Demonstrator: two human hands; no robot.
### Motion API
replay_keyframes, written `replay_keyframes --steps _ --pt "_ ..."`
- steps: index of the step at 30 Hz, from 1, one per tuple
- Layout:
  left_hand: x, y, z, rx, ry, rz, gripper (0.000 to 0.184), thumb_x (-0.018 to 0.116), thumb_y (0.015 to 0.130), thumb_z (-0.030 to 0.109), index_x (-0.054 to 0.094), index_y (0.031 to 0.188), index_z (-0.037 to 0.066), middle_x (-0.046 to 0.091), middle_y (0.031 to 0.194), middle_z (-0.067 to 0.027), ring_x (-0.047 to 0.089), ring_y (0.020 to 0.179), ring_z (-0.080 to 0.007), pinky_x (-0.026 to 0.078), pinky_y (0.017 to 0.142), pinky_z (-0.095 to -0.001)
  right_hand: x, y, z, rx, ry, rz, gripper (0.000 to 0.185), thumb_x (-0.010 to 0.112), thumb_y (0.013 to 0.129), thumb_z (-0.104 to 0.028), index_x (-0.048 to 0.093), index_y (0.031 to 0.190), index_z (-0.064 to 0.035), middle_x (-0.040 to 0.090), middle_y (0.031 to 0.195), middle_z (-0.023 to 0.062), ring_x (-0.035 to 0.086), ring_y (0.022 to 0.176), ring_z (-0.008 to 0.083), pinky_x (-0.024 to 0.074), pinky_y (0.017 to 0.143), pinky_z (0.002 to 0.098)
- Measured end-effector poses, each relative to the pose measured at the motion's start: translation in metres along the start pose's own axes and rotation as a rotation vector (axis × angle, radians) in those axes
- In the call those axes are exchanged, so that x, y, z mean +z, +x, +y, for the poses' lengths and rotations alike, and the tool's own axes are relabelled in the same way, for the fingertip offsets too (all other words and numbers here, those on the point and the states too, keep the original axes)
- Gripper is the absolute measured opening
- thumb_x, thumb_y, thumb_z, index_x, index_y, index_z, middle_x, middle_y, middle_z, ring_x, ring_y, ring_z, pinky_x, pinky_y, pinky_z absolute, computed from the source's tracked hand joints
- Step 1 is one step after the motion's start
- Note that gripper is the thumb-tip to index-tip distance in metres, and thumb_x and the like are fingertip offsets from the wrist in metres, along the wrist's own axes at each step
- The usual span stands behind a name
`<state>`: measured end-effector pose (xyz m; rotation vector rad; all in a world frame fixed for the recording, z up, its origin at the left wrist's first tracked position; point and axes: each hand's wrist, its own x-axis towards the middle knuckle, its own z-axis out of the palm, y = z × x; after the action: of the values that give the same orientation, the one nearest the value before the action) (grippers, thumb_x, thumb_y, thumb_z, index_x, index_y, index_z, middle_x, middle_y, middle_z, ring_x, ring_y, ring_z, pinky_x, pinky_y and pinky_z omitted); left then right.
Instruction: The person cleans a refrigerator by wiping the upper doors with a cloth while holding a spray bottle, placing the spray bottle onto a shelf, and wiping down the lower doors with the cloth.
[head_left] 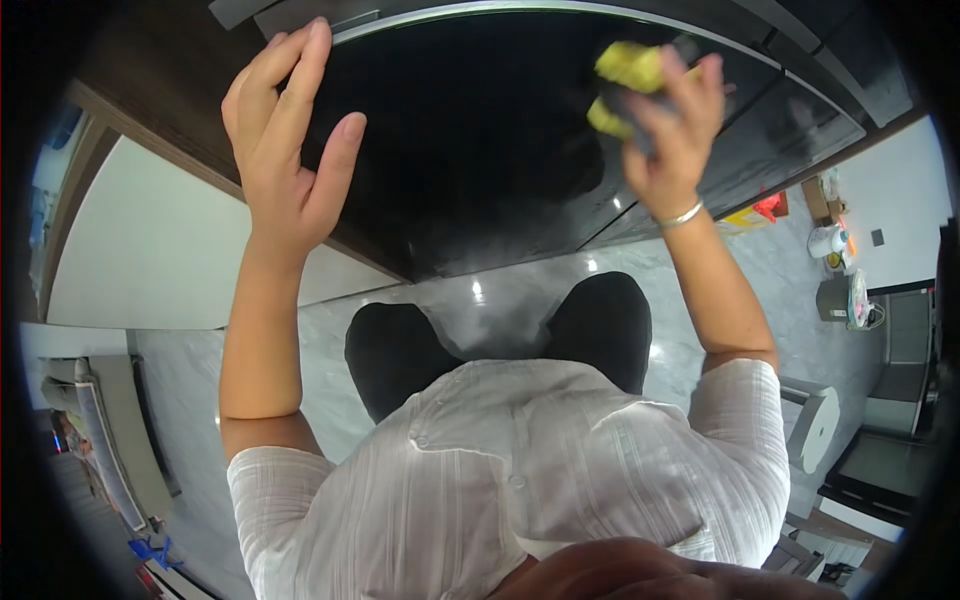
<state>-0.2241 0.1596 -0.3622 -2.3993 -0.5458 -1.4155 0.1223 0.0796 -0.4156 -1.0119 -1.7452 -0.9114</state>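
Observation:
A glossy black appliance front [450, 150] fills the space ahead of my knees. On its right side is my right hand [680, 130], wearing a bracelet [683, 214] at the wrist and blurred by motion. Its fingers hold a crumpled yellow cloth [632, 68] against the black surface, which mirrors the hand and cloth faintly. My left hand [285, 135] is open and holds nothing, with thumb apart from the fingers. The fingertips reach the left end of the light metal trim [440, 16] along the top edge; whether they touch it I cannot tell.
White cabinet panels [150, 235] stand on the left, beside a brown wooden edge [160, 130]. Grey marbled floor [480, 315] lies below. A grey bin [835, 298] with a bag stands at right, near boxes and containers. A white stool [815, 425] is behind my right arm.

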Motion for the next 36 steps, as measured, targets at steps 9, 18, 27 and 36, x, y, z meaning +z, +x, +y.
replay_keyframes --steps 9,18,27,36 --pt "0.003 0.0 0.004 0.0 0.035 0.03 0.048 0.063 0.094 0.016 0.059 0.139 -0.001 0.061 0.138 -0.0126 0.051 0.13 -0.0273 0.03 0.112 -0.0371 0.116 -0.141 -0.095 -0.46 0.169 -0.312 0.023 0.067 0.084 -0.023 0.074 0.106 -0.0236 0.055 0.148 -0.0029 0.044 0.143 0.0171 0.021 0.122 0.0437" --pt "0.005 0.001 0.009 -0.02 -0.007 0.08 0.044 0.063 0.095 0.015 0.062 0.137 0.001 0.062 0.135 -0.0128 0.053 0.128 -0.0275 0.031 0.111 -0.0372 0.051 -0.08 -0.044 -0.175 0.362 -0.368 0.014 0.072 0.077 -0.011 0.074 0.089 -0.017 0.064 0.137 -0.0008 0.05 0.136 0.0299 0.0371 0.11 0.0554" --pt "0.005 0.001 0.006 -0.011 -0.039 0.085 0.045 0.058 0.098 0.017 0.058 0.14 0.0 0.063 0.138 -0.0125 0.052 0.131 -0.0261 0.03 0.113 -0.0382 0.081 -0.07 -0.058 -0.1 0.168 -0.015 0.02 0.073 0.076 -0.011 0.077 0.095 -0.0174 0.063 0.135 -0.0007 0.046 0.135 0.0305 0.0345 0.112 0.0436" --pt "-0.018 0.004 0.001 -0.059 -0.13 -0.006 0.057 0.051 0.102 0.034 0.054 0.139 -0.009 0.061 0.135 -0.0222 0.053 0.125 -0.0386 0.036 0.11 -0.0457 0.095 -0.141 -0.093 -0.552 0.344 -0.839 0.037 0.064 0.09 -0.024 0.068 0.126 -0.0185 0.053 0.142 -0.0034 0.042 0.141 0.0188 0.0272 0.118 0.0441"
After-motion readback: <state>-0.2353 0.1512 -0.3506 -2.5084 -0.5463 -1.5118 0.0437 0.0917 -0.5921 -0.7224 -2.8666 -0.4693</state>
